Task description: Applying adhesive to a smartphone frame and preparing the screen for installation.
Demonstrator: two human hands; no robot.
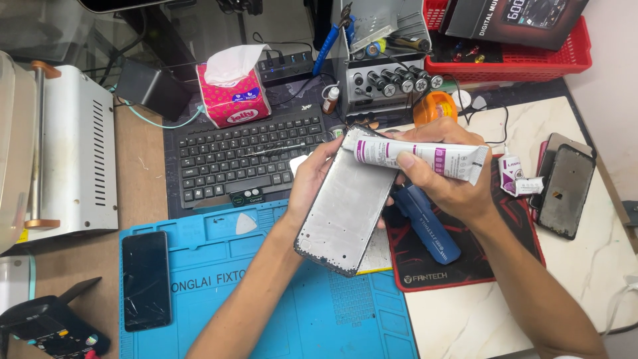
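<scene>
The left hand (312, 178) gripped the bare phone frame (349, 203) by its left edge, tilted above the blue work mat (219, 266), inner face up for access. The right hand (442, 179) was closed round a white glue tube (419, 154), nozzle apparently at the frame's top corner, though contact was unclear.

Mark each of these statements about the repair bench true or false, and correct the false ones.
1. The left hand holds a phone frame. True.
2. The right hand holds a screwdriver. False: it grips a white and purple tube laid across the frame's top.
3. A dark phone lies on the blue mat. True.
4. The tissue box stands in the red basket. False: it stands behind the black keyboard.
5. A blue tool lies under the right hand. True.
</scene>
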